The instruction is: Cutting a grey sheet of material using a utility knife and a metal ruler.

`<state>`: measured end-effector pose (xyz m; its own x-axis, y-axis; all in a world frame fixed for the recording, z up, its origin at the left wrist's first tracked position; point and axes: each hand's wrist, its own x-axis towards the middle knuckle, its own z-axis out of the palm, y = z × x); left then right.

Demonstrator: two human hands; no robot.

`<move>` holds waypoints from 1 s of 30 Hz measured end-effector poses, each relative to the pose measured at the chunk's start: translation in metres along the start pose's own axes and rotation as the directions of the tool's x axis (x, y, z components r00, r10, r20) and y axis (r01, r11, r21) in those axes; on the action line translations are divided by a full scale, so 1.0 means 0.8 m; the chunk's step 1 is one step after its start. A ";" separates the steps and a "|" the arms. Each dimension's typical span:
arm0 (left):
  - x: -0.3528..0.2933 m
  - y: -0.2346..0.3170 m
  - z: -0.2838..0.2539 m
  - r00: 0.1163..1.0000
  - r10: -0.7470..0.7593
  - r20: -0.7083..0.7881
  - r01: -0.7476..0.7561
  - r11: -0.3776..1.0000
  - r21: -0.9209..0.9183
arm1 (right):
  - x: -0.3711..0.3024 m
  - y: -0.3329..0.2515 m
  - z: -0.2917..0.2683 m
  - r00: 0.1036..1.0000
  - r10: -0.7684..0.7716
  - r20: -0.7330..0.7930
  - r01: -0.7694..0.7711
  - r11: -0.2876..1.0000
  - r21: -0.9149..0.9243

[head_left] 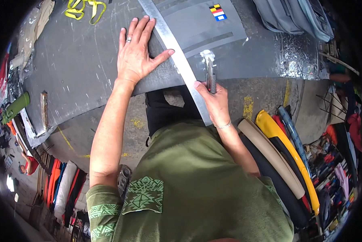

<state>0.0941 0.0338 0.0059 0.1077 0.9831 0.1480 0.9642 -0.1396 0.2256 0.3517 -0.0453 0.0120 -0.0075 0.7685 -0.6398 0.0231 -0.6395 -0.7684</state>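
A long metal ruler (171,42) lies slantwise across the dark grey table and juts over its near edge toward my shirt. My left hand (136,54) is flat with fingers spread, its thumb and a fingertip pressing the ruler's left side. In my right hand (216,101) is a slim silvery utility knife (210,72), pointing away from me; bright white glare or material blurs its far end. My right thumb touches the ruler. Beyond the ruler lies a grey sheet (201,24) with darker strips and a small patch of coloured flags (218,12).
A yellow strap (84,10) lies at the far left of the table (80,68), and grey folded bags (294,18) at the far right. Fabric rolls, one yellow (288,149), stand to my right. More rolls (64,189) are at lower left, with a person (29,164) beyond.
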 end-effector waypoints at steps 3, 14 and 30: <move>0.001 -0.001 -0.002 1.000 0.012 0.001 -0.012 1.000 -0.002 | 0.002 -0.001 0.002 1.000 0.023 -0.001 -0.023 0.999 -0.042; -0.003 -0.003 0.002 1.000 0.011 0.027 -0.011 1.000 -0.012 | 0.005 0.008 -0.001 0.998 -0.064 0.000 0.064 0.998 -0.023; -0.002 -0.004 0.005 0.999 0.026 -0.023 -0.026 1.000 0.005 | 0.003 -0.005 -0.001 1.000 -0.012 0.011 0.013 0.998 -0.063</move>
<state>0.0919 0.0330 0.0011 0.1270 0.9763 0.1754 0.9623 -0.1641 0.2169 0.3523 -0.0411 0.0139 -0.0188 0.7760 -0.6304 0.0863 -0.6269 -0.7743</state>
